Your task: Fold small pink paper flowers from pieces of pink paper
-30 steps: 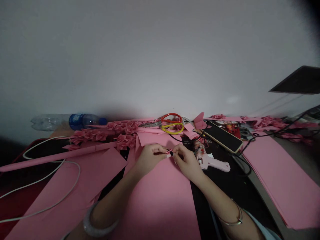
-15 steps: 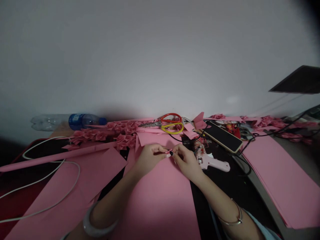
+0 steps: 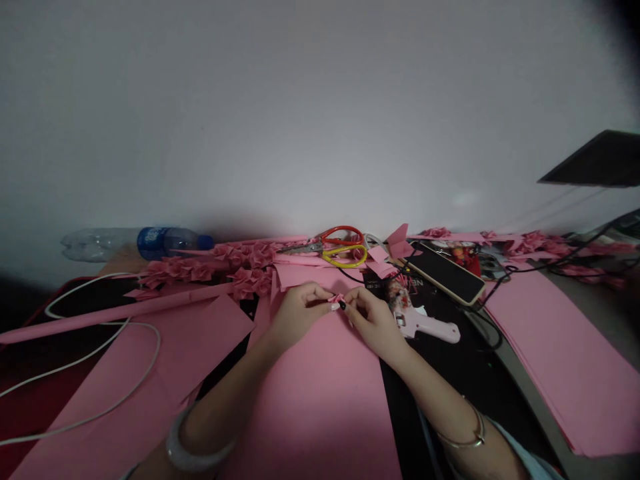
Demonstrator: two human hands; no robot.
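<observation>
Between my two hands is a small folded piece of pink paper (image 3: 337,299), gripped at the fingertips. My left hand (image 3: 299,313) pinches its left side with thumb and forefinger. On the other side my right hand (image 3: 373,320) pinches it too, the thumb's dark nail showing at the paper. Fingers cover most of the piece, so its full shape is hidden. Both hands are over a large pink sheet (image 3: 320,400). Just right of my right hand lies a pale pink glue gun (image 3: 425,325). Scissors (image 3: 343,247) with one red and one yellow handle rest behind the hands.
Pink paper flowers (image 3: 250,267) and a rolled paper tube (image 3: 120,317) lie at left, near a plastic bottle (image 3: 175,243) and a white cable (image 3: 160,347). A phone (image 3: 445,273) sits at right, beside black cords and stacked pink sheets (image 3: 565,360). A wall stands behind.
The pink paper between my fingertips has turned slightly, and more of it shows above the thumbs. My left fingers have shifted up a little. Everything else stays in place.
</observation>
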